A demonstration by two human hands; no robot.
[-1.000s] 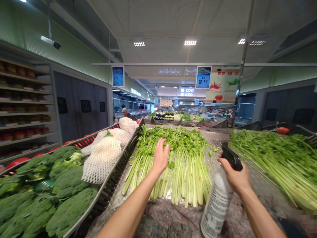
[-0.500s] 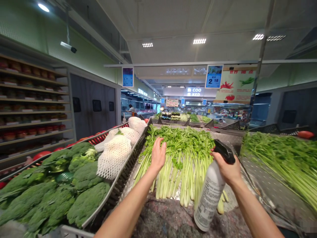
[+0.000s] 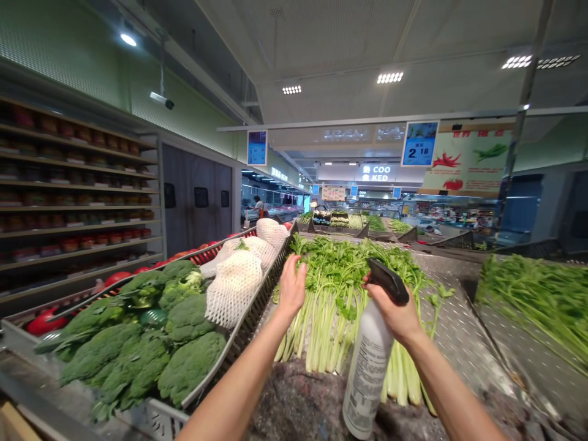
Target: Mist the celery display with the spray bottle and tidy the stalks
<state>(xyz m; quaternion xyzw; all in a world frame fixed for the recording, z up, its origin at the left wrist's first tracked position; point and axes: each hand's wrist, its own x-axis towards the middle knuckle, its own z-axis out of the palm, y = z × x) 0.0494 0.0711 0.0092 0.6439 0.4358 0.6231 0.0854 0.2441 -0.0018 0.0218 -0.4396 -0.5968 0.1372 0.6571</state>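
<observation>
The celery [image 3: 324, 324] lies in a broad layer, leaves away from the wearer and pale stalk ends towards them, on a patterned metal tray [image 3: 452, 315]. The left hand [image 3: 292, 286] hangs over the left edge of the celery, fingers raised and slightly curved, the thumb standing apart, the grip loose and fairly wide. Whether its fingertips brush the leaves, I cannot tell.

The right hand [image 3: 395, 311] is closed around the neck of a spray bottle [image 3: 366, 373], just under its black spray head [image 3: 389, 284]. The white bottle is in front of the celery, hiding some of the stalks, and it tilts, with its top leaning to the right. Its base is over a mottled cloth [image 3: 294, 401] along the near edge of the celery; whether the two touch, I cannot tell.

Just left of the celery is a crate [image 3: 209, 381] of broccoli [image 3: 133, 352], with white foam nets [image 3: 236, 285] at the side nearest the celery. Red produce [image 3: 46, 321] shows beyond the broccoli. Well to the left of the celery are shelves [image 3: 78, 208] of jars and grey doors [image 3: 197, 196]. Above and beyond the celery hang a blue price sign [image 3: 420, 144] and a poster [image 3: 468, 159]. More greens [image 3: 533, 300] show to its right.
</observation>
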